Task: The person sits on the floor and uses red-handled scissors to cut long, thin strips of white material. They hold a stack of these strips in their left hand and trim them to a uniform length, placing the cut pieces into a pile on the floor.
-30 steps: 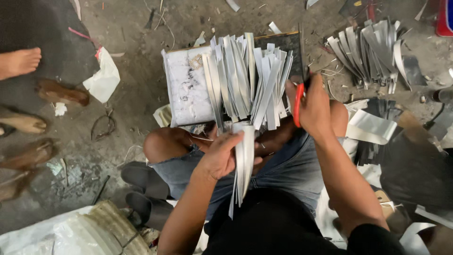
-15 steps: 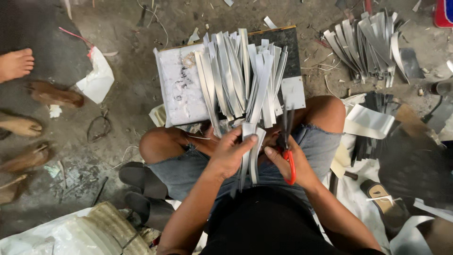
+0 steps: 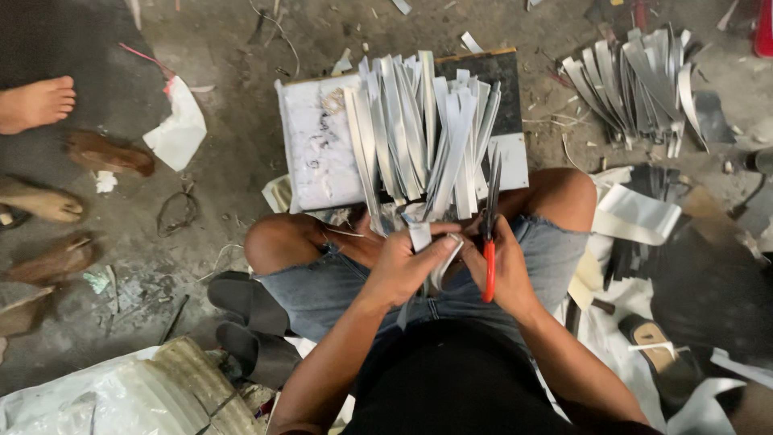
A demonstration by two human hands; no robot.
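On the floor at far left, a bystander's bare foot [image 3: 36,103] sits well clear. The left hand [image 3: 407,262] is clenched around grey strips [image 3: 431,258] over the lap, just below the fanned pile [image 3: 423,137] on the board [image 3: 318,145]. The right hand [image 3: 503,266] grips red-handled scissors [image 3: 489,229], blades touching that pile; a slip could nick fingers or scatter it.

Glossy grey strips [image 3: 427,137] – rough concrete floor [image 3: 225,89]
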